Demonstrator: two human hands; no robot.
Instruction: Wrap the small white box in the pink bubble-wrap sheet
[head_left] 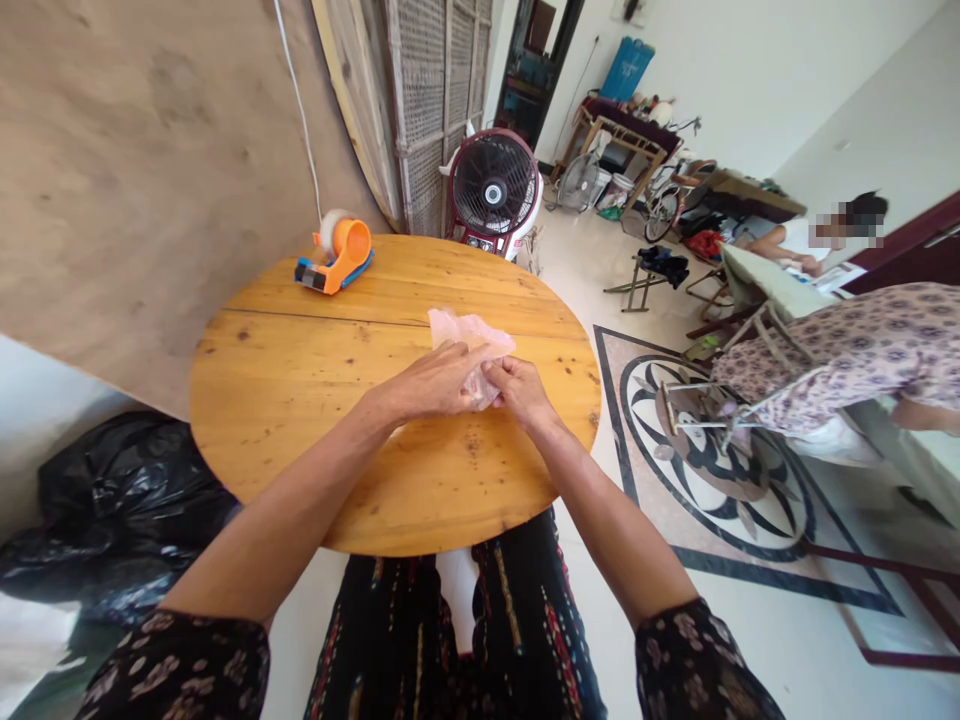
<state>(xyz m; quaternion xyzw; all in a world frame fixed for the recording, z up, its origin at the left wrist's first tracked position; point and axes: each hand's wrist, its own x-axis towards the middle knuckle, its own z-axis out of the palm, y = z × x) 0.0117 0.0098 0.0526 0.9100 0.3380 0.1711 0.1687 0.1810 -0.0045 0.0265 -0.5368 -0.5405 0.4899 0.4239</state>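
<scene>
In the head view, the pink plastic bag [466, 328] is over the round wooden tabletop [300, 410], a bit past the middle and toward the right edge. The right hand [520, 388] pinches it with thumb and finger. The left hand [439, 382] lies across it with its fingers close together; how tightly it grips is hard to tell. The plastic looks thin and crinkly, so soft pinches near its rim, with one hand holding steady while the other works, should keep it from slipping or tearing. Its mouth and its inside cannot be made out. The orange tape dispenser [349, 255] sits by the far left edge, with a roll of tape [330, 228] on it. Beyond the near left edge are black plastic bags [127, 500]; what they hold does not show. The blue container [627, 68] far behind hides its inside too.
</scene>
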